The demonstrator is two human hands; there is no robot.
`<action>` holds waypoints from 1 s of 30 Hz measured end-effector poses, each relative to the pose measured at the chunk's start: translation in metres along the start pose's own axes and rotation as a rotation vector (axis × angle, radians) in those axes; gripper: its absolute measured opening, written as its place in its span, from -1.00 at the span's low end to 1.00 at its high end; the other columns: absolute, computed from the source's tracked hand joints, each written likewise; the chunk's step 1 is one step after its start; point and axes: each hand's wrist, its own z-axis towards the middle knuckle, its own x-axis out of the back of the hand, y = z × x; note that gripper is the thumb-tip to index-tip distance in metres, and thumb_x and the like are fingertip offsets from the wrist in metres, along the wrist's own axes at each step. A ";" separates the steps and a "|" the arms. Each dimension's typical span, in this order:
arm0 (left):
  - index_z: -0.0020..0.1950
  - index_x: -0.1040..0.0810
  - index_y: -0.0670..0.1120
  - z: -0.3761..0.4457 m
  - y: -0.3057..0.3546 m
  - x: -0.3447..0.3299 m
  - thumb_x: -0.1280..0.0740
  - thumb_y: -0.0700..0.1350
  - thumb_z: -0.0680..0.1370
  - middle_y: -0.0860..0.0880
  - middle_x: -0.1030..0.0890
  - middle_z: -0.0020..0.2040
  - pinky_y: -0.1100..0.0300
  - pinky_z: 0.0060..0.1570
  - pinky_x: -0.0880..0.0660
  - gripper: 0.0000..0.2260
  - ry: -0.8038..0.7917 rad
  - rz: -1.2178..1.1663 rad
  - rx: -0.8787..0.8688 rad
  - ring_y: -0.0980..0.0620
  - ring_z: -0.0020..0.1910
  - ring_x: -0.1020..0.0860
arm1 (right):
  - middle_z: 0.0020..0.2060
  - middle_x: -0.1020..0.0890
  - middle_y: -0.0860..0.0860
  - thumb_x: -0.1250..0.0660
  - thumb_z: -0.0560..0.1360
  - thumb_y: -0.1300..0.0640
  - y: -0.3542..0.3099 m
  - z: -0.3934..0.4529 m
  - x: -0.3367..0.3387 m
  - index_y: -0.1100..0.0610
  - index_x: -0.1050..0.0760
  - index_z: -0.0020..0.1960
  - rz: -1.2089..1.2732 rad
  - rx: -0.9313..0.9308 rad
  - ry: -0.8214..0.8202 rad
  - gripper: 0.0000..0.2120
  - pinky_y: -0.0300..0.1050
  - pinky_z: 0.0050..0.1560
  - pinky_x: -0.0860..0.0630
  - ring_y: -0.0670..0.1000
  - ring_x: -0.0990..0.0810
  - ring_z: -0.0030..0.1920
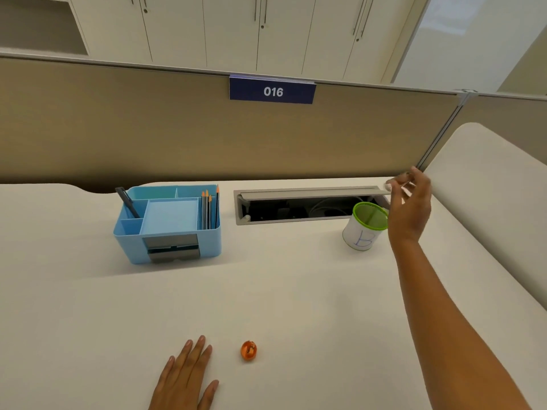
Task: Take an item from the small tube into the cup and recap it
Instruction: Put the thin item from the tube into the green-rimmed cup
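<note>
Our right hand [410, 202] is raised near the desk's [281, 291] far right edge, fingers pinched on a thin, blurred item [398, 186] lying roughly crosswise, just above and right of the green-rimmed cup [365, 229]; the cup's mouth sits down-left of the fingertips; our left hand [185, 377] rests flat and spread at the near edge, beside the orange cap [248, 350], and we cannot see the tube itself

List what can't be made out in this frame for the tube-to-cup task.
Head view only:
- What the right hand pinches above the cup: thin, motion-blurred, partly behind fingers.
- Cup's contents: rim angle and green mesh hide the bottom.
- The small orange object near the left hand: too small to tell cap from tube.
- Cable tray interior: dark shadow.
- Left wrist: cut off by the bottom edge.
</note>
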 end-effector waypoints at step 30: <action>0.44 0.17 0.14 0.004 -0.001 -0.006 0.21 0.21 0.53 0.26 0.22 0.47 0.32 0.37 0.23 -0.51 0.002 -0.006 0.000 0.29 0.42 0.19 | 0.13 -0.53 0.04 -0.25 0.52 0.12 -0.003 -0.041 0.005 -0.04 -0.37 0.23 -0.002 0.090 -0.004 -0.70 -0.27 -0.01 -0.44 -0.04 -0.55 0.04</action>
